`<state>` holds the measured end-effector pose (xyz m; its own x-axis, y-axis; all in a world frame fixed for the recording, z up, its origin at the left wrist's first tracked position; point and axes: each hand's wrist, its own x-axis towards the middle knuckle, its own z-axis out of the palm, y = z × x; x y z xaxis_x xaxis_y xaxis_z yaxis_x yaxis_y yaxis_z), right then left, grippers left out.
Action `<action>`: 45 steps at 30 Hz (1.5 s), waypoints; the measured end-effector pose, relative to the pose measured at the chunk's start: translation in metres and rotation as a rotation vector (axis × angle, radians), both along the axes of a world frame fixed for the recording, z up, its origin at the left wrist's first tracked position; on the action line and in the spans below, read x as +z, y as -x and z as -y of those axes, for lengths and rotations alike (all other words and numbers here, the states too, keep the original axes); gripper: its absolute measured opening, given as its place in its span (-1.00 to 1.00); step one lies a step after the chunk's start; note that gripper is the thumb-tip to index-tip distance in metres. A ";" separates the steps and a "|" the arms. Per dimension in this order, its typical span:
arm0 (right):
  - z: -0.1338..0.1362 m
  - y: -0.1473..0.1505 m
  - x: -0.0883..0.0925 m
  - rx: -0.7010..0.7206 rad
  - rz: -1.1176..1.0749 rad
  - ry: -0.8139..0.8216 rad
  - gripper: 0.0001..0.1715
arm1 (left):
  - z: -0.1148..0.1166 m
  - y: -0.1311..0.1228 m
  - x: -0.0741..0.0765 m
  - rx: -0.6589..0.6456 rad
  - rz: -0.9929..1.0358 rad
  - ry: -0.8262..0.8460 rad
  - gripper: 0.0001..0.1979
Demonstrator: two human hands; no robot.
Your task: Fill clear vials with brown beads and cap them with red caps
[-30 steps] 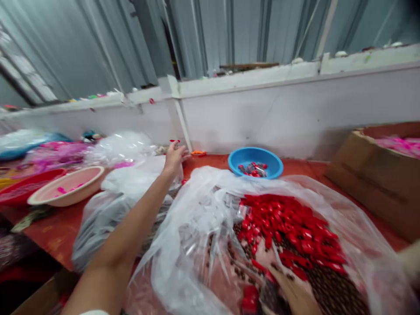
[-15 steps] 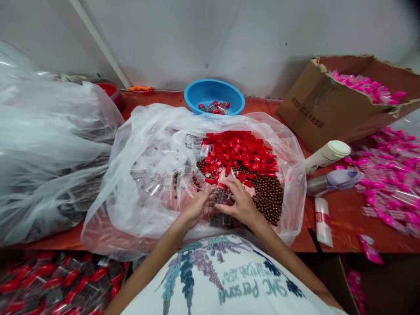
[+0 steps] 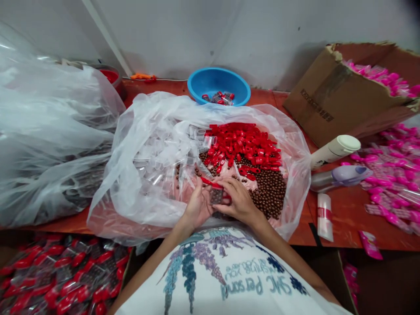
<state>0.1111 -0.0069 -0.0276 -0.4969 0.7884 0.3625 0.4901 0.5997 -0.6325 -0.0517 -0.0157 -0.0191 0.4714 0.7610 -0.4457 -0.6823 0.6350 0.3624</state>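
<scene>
A small clear plastic bottle (image 3: pixel 216 196) with brown beads inside and a red cap is held low over the near edge of an open plastic bag. My right hand (image 3: pixel 240 201) grips it from the right, fingers bent over its top and side. On the other side, my left hand (image 3: pixel 199 204) supports it, thumb up by the red cap; its other fingers are partly hidden. Loose red caps (image 3: pixel 244 142) are heaped beyond my hands. Brown beads (image 3: pixel 269 192) lie to the right, and clear empty bottles (image 3: pixel 160 153) are piled to the left.
The white plastic bag (image 3: pixel 114 197) spreads under the piles. Behind it stands a blue basin (image 3: pixel 219 81) with several filled bottles. A cardboard box (image 3: pixel 315 100), a white flask (image 3: pixel 336 151) and pink packs (image 3: pixel 390 175) are at right. Red-capped bottles (image 3: pixel 65 275) fill the space below left.
My hands have turned the bottle so its red cap and bead-filled body now show more clearly between them. The whole view has shifted slightly.
</scene>
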 end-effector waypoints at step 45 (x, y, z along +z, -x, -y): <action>0.014 -0.050 0.010 -0.152 0.371 0.457 -0.69 | 0.009 0.038 -0.026 -0.196 -1.179 -0.501 -0.63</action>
<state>0.1614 -0.0212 -0.0180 -0.3948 0.8956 -0.2049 0.7860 0.2138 -0.5801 -0.0897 -0.0246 -0.0450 0.1137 0.9281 -0.3547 0.2972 0.3089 0.9035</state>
